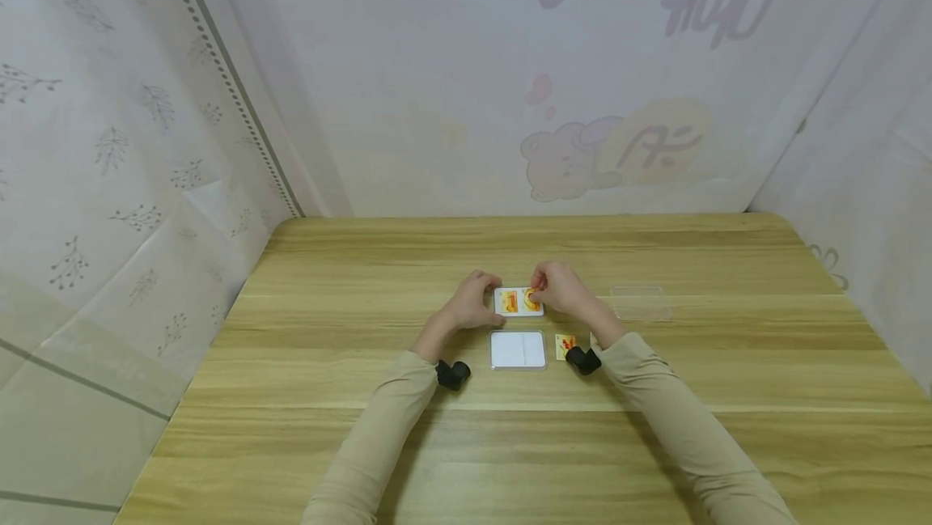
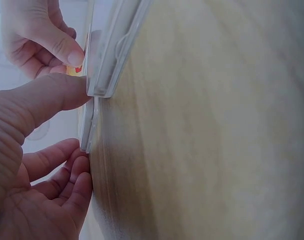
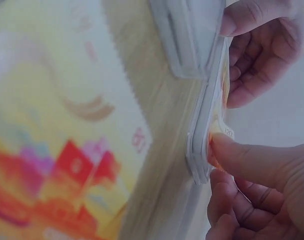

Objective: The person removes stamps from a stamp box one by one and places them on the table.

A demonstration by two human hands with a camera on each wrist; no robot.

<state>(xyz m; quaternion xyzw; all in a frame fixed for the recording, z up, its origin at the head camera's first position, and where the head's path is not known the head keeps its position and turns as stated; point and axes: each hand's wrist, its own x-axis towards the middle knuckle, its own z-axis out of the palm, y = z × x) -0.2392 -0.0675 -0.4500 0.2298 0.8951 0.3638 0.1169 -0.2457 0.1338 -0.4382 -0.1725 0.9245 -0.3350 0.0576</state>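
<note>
A small white-lined plastic case lies flat on the table. My left hand grips its left end, thumb at the near edge and fingers at the far one. On the case's left half sits an orange and yellow postage stamp. Over the right half, my right hand pinches a second yellow stamp between thumb and fingers. In the right wrist view that stamp's edge sticks up, tilted, at the case's end. Nearer me lies another clear case with a white two-part insert.
A loose stamp lies right of the nearer case, partly covered by the black wrist camera. A transparent lid-like piece lies farther right. The wooden table meets a curtain behind.
</note>
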